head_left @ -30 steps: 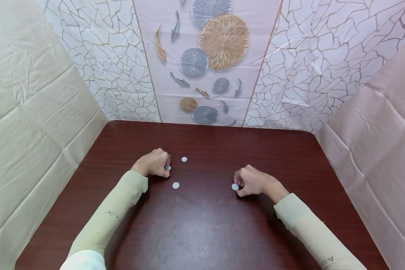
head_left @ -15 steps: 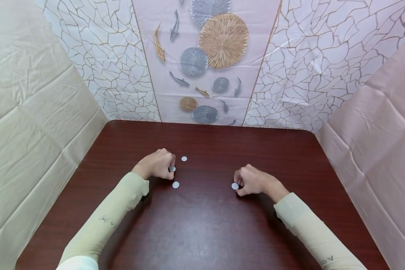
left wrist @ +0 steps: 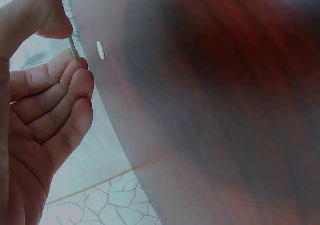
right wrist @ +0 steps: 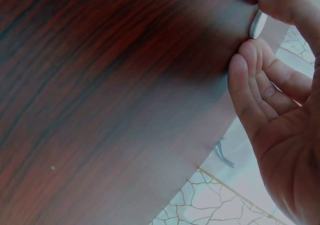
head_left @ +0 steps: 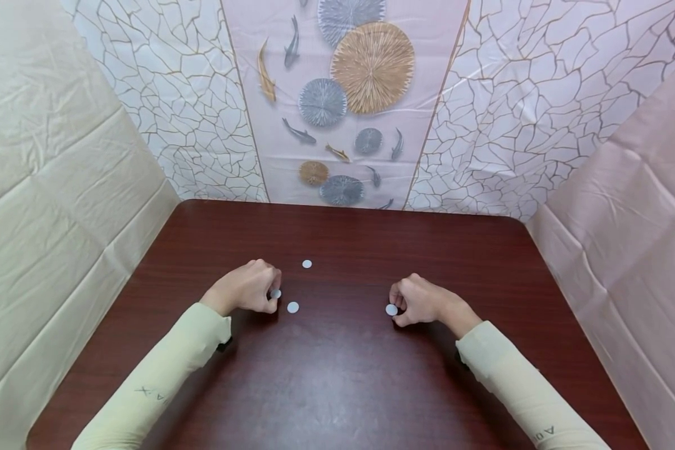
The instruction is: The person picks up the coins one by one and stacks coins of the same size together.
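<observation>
My left hand (head_left: 244,286) pinches a small white disc (head_left: 276,294) between thumb and fingertips on the left of the table. In the left wrist view that disc (left wrist: 74,48) shows edge-on, raised off the tabletop. Two more white discs lie flat nearby: one (head_left: 293,307) just right of the left fingertips, another (head_left: 307,264) farther back. Over on the right, my right hand (head_left: 422,301) has thumb and curled fingers at opposite edges of a white disc (head_left: 391,310). The right wrist view shows this disc (right wrist: 258,24) low at the tabletop between thumb tip and fingertips.
A dark red-brown wooden table (head_left: 337,381) with rounded far corners lies under both hands. Behind it hangs a patterned cloth backdrop (head_left: 337,178), with pale cloth walls (head_left: 62,219) at left and right.
My left hand, holding its disc, first moved a little right, then back left and nearer to me. The right hand and its disc have stayed in place, as have the two loose discs.
</observation>
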Tool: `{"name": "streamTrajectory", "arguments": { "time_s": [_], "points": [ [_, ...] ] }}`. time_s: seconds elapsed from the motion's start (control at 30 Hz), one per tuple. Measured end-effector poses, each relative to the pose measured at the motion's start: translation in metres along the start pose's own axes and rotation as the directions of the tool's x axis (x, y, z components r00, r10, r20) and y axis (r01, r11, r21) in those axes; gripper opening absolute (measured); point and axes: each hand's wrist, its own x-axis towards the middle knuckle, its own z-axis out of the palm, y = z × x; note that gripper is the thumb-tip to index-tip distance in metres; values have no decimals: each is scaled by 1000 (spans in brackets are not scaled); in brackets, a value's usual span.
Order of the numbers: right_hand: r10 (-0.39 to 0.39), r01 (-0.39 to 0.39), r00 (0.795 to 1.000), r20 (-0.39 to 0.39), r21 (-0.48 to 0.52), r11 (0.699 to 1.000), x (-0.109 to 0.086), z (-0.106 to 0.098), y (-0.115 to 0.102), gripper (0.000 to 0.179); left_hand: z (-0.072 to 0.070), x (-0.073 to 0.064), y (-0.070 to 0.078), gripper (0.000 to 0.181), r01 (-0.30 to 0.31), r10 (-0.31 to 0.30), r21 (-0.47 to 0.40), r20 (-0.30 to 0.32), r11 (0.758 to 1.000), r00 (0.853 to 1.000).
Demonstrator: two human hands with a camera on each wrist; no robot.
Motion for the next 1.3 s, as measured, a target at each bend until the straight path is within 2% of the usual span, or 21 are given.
{"name": "streamTrajectory", "arguments": {
  "time_s": [0.1,0.3,0.53,0.8,1.03,1.2,1.3],
  "points": [
    [10,-10,1000,4,5,1000,0,0,1,23,0,-8,-2,9,-2,2,1,-14,1000,1000],
    [12,-12,1000,4,8,1000,0,1,1,23,2,-23,-8,10,32,-32,-11,-25,999,999],
    [15,-15,1000,13,17,1000,1,2,0,23,8,-41,-16,10,35,-36,-11,-59,999,998],
    [-1,1,1000,1,5,1000,1,3,-1,23,13,-60,-28,13,82,-83,-19,-69,996,994],
    [8,-8,1000,6,-1,1000,2,2,0,23,15,-68,-37,13,126,-127,-30,-35,992,991],
    [28,-28,999,22,11,1000,1,0,0,23,13,-69,-40,12,163,-162,-69,19,984,987],
    [46,-48,998,42,44,998,2,-3,1,24,11,-67,-40,11,162,-161,-76,26,984,987]
  ]
}}
